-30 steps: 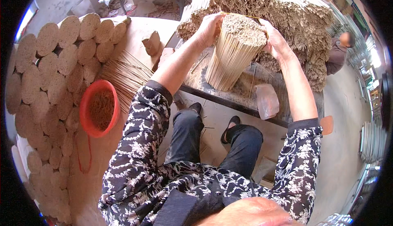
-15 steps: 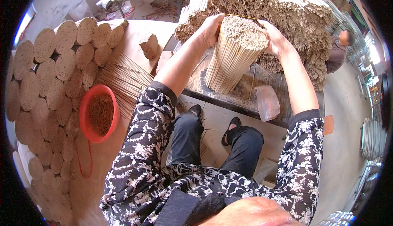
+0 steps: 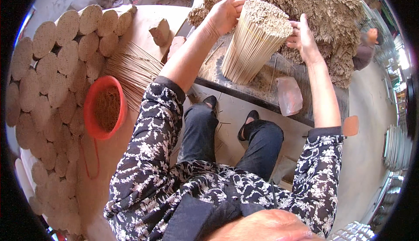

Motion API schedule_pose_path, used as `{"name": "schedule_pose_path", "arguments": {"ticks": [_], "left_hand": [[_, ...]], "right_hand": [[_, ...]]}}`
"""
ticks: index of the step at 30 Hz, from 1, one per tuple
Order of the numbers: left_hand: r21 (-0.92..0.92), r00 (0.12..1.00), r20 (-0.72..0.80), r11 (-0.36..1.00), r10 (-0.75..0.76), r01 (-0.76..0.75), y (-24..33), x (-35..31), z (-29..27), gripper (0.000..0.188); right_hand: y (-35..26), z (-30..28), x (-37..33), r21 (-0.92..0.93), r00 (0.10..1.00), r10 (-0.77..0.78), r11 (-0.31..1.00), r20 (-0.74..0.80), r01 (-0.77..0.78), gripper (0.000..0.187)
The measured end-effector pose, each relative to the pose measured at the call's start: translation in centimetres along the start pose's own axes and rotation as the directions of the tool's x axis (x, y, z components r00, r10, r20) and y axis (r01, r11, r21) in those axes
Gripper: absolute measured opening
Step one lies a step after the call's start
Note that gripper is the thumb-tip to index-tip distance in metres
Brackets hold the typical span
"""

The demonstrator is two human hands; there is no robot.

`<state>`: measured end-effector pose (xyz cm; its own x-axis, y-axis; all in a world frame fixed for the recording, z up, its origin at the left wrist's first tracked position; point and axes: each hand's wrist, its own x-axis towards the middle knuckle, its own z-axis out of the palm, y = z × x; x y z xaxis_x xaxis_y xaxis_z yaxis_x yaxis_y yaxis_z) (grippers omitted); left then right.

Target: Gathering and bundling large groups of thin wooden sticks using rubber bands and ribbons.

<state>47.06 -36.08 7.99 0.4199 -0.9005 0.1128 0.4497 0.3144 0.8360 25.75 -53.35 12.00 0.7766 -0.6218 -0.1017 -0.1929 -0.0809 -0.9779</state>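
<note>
A thick round bundle of thin pale sticks (image 3: 251, 51) stands upright, slightly tilted, on a dark worktable (image 3: 321, 101). My left hand (image 3: 224, 16) is at the upper left rim of the bundle, fingers stretched out and fingertips at its side. On the opposite side my right hand (image 3: 304, 36) is open, thumb raised and fingers apart, their tips beside the upper edge of the sticks. A faint yellowish trace shows on the bundle's upper side; I cannot make out whether it is a band.
Behind lies a big heap of loose sticks (image 3: 297, 5). Stacked stick bundles (image 3: 56, 75) rise at the left, beside a red basin (image 3: 121, 125) holding thin brown strands. A translucent block (image 3: 289, 96) rests near the table's front edge. A person (image 3: 365, 51) is at the far right.
The yellow band stretched between my hands over the bundle's top is no longer seen there. Both hands have loosened, and the right fingers have spread. The view has shifted slightly.
</note>
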Motion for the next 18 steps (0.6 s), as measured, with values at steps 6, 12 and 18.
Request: {"name": "schedule_pose_path", "arguments": {"ticks": [6,12,18], "left_hand": [[0.242,0.959,-0.078,0.938,0.272,-0.246,-2.7,-3.5,2.8,0.082],[0.351,0.874,-0.193,0.863,0.445,-0.363,-4.7,-3.7,4.7,0.08],[0.418,0.671,-0.255,0.705,0.696,-0.573,-4.5,-4.4,7.2,0.076]], "right_hand": [[3.5,5.4,-3.0,0.179,0.994,-0.108,0.977,-0.034,0.113,0.091],[3.5,10.1,-3.1,0.576,0.958,-0.229,0.765,-0.172,0.286,0.072],[0.4,9.4,-4.2,0.656,0.979,-0.194,0.731,-0.058,0.184,0.061]]}}
